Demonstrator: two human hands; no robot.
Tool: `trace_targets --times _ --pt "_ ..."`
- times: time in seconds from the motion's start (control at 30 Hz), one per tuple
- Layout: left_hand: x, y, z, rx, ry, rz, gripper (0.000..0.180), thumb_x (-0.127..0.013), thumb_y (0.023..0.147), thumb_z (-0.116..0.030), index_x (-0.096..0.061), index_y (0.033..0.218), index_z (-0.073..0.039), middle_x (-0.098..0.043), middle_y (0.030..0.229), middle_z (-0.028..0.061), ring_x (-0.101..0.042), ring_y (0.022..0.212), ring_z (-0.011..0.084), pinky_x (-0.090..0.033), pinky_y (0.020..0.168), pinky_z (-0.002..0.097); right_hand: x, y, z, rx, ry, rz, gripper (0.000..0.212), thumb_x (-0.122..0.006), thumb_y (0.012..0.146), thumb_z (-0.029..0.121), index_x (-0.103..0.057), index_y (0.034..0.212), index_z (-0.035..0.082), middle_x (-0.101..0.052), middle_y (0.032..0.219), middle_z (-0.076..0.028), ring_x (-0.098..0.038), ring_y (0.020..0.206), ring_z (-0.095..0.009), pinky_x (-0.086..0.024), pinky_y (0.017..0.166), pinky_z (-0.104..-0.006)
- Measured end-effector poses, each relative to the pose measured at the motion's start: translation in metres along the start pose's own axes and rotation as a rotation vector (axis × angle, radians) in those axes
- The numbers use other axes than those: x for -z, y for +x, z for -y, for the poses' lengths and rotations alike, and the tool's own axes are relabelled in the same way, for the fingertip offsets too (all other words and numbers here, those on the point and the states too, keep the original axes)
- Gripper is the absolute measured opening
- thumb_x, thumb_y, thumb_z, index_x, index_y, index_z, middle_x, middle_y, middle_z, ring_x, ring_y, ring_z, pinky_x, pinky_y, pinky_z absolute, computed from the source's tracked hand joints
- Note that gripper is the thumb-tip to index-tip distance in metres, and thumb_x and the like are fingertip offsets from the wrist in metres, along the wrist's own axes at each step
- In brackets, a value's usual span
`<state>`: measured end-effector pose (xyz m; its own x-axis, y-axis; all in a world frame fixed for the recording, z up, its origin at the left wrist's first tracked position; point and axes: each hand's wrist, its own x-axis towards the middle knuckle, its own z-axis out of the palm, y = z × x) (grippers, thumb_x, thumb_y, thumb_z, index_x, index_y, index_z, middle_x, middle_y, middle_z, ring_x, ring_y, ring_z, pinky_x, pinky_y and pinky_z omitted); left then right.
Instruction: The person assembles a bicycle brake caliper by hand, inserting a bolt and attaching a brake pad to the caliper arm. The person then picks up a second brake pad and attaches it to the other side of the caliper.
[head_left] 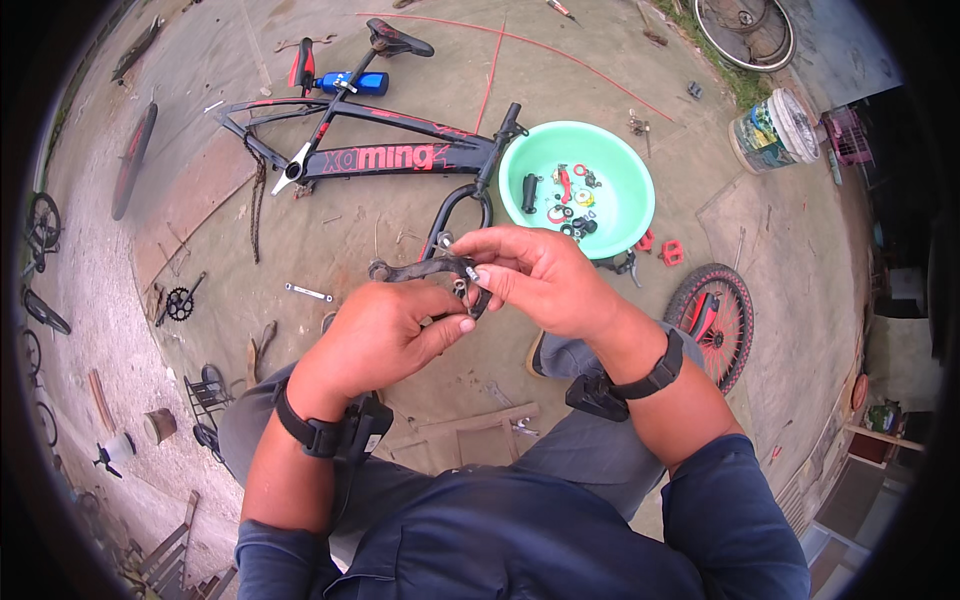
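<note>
Between my two hands is a dark curved bicycle part [425, 269], which looks like a brake caliper arm. My left hand [385, 328] is closed around its lower side, the thumb pressed near its right end. The fingertips of my right hand [545, 278] pinch a small silver bolt [474, 273] at that same end. Just beyond my hands lies the black bicycle frame [400, 160] on its side, its fork [466, 205] reaching toward my fingers. My fingers hide part of the caliper arm.
A green basin [640, 215] with several small parts stands right of the frame. Further right are a wheel [712, 325], red pedals [671, 252] and a bucket [775, 135]. A wrench [309, 292] and a crankset [181, 302] lie to the left. A blue bottle [365, 83] rests by the saddle [400, 40].
</note>
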<state>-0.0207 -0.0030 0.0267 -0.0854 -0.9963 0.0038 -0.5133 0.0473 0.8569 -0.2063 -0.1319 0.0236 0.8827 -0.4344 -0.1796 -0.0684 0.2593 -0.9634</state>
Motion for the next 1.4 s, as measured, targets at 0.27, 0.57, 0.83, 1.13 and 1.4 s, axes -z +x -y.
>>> trace_targets --times 0.27,0.57,0.83,1.13,1.4 --pt "0.005 -0.002 -0.007 0.221 -0.014 0.146 0.016 -0.072 0.090 -0.018 -0.071 0.099 -0.005 -0.069 0.085 0.0076 -0.066 0.074 0.0215 -0.052 0.069 0.0330 -0.004 -0.002 0.002 0.016 -0.025 -0.001 0.029 -0.055 0.098 0.005 -0.058 0.127 -0.002 -0.065 0.095 -0.003 -0.061 0.085 -0.007 -0.051 0.074 -0.0245" --pt "0.001 -0.003 0.000 0.116 -0.122 0.105 0.016 -0.072 0.090 -0.018 -0.070 0.098 -0.004 -0.068 0.083 0.0066 -0.065 0.073 0.0195 -0.052 0.066 0.0325 -0.003 -0.003 0.003 0.046 -0.040 0.035 0.032 -0.060 0.096 0.004 -0.059 0.127 -0.001 -0.066 0.103 -0.004 -0.062 0.093 -0.009 -0.052 0.078 -0.0250" --pt "0.009 0.002 -0.003 0.164 -0.127 0.156 0.016 -0.072 0.090 -0.020 -0.072 0.099 -0.007 -0.069 0.077 0.0093 -0.066 0.068 0.0245 -0.051 0.063 0.0351 -0.007 -0.001 0.002 0.060 -0.150 -0.009 0.034 -0.067 0.089 -0.002 -0.060 0.123 -0.004 -0.065 0.105 -0.007 -0.065 0.095 -0.012 -0.055 0.081 -0.0270" --pt "0.003 0.000 0.008 0.126 -0.152 0.125 0.018 -0.071 0.091 -0.022 -0.072 0.101 -0.007 -0.069 0.079 0.0083 -0.066 0.070 0.0234 -0.052 0.065 0.0344 -0.013 0.003 -0.004 0.137 -0.272 -0.076 0.030 -0.069 0.088 -0.001 -0.065 0.117 -0.003 -0.065 0.097 -0.006 -0.064 0.084 -0.009 -0.054 0.069 -0.0242" --pt "-0.001 -0.001 0.009 0.369 -0.313 0.136 0.026 -0.071 0.093 -0.023 -0.069 0.109 -0.003 -0.067 0.083 0.0011 -0.057 0.069 0.0082 -0.048 0.064 0.0277 -0.010 0.002 -0.003 0.216 -0.511 -0.158 0.029 -0.071 0.084 0.005 -0.068 0.113 0.001 -0.062 0.083 -0.004 -0.057 0.068 -0.005 -0.046 0.059 -0.0227"
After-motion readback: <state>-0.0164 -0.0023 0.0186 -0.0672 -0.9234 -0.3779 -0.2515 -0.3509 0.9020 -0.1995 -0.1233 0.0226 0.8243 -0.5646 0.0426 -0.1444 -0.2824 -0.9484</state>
